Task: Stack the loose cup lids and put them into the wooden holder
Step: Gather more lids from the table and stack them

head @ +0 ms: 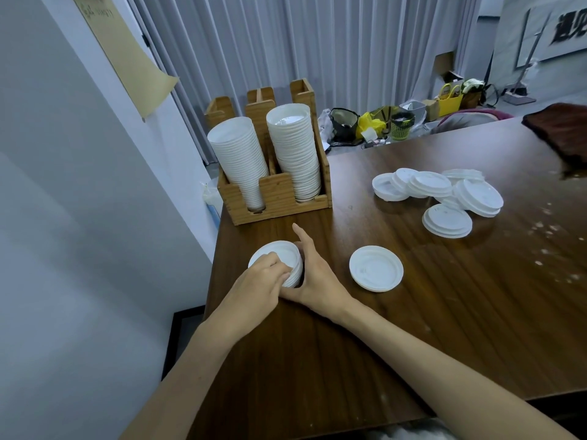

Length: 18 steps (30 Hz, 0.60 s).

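Note:
A small stack of white cup lids (282, 254) lies on the dark wooden table (444, 312) near its left edge, in front of the wooden holder (279, 201). My left hand (257, 287) has its fingers curled over the stack's top and near side. My right hand (313, 274) cups the stack from the right, thumb underneath the near edge. A second short lid stack (376, 268) sits upside down just to the right. A loose pile of lids (444, 195) lies farther back right. The holder has a tall lid stack (295, 154) in its right slot.
A tall stack of white cups (238, 157) fills the holder's left slot. A dark brown cloth (562, 128) lies at the table's far right corner. A wall runs close along the table's left side. Bags and baskets (403, 122) stand on the floor behind the table.

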### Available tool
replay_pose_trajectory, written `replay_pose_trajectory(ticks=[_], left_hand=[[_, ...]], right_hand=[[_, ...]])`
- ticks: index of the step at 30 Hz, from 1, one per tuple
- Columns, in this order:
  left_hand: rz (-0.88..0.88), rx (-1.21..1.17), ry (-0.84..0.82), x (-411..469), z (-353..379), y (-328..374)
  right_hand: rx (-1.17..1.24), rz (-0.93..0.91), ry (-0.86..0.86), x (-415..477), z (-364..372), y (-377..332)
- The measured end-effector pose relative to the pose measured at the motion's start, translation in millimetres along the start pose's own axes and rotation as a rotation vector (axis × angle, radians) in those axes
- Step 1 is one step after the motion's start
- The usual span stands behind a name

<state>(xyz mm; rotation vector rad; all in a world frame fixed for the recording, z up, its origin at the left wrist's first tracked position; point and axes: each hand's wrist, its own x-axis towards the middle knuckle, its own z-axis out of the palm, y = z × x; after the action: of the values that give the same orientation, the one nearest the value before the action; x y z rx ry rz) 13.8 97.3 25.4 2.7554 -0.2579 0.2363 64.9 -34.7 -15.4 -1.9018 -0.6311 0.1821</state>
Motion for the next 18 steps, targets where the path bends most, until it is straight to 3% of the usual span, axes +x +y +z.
replay_pose_trajectory(ticks=[18], left_hand=[[-0.026, 0.132, -0.132, 7.0, 0.5, 8.3]], right_hand=[[-0.040, 0.018, -0.031, 2.7, -0.5, 1.2]])
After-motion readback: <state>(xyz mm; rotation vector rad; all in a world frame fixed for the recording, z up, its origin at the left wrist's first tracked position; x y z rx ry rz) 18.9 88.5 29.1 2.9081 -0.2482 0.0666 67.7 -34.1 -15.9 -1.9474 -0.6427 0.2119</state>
